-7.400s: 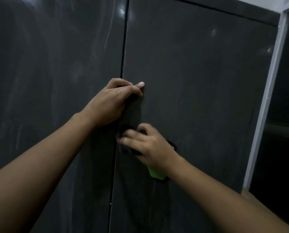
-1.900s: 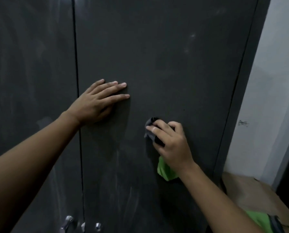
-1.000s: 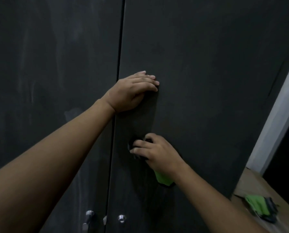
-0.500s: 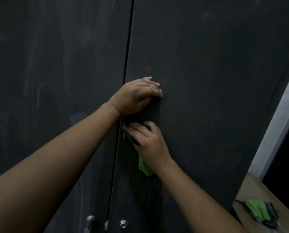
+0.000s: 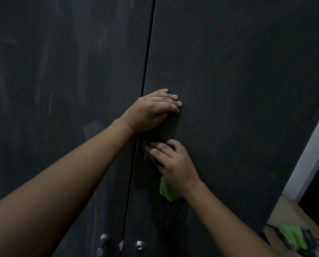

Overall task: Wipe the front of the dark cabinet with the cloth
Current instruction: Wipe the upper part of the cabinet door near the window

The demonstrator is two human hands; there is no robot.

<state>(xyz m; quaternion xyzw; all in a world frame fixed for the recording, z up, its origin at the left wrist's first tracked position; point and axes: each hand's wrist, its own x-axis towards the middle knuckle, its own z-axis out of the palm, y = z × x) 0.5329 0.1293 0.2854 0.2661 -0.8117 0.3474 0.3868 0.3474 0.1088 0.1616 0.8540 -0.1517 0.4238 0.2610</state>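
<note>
Dim light. Pale frame strip (image 5: pixel 310 154) at right, dark opening beyond. Wooden surface (image 5: pixel 292 214) lower right, carrying green-and-dark rags (image 5: pixel 294 237).

The cabinet (image 5: pixel 210 43) is dark and smooth. Its left door (image 5: pixel 62 89) has a dull shine with pale, smeary streaks. Its right door (image 5: pixel 247 108) looks matt. The knobs (image 5: pixel 139 244) are shiny metal. The cloth (image 5: pixel 168 191) is soft fabric, green and dark. The shelf (image 5: pixel 288 210) at the lower right looks like pale wood.
</note>
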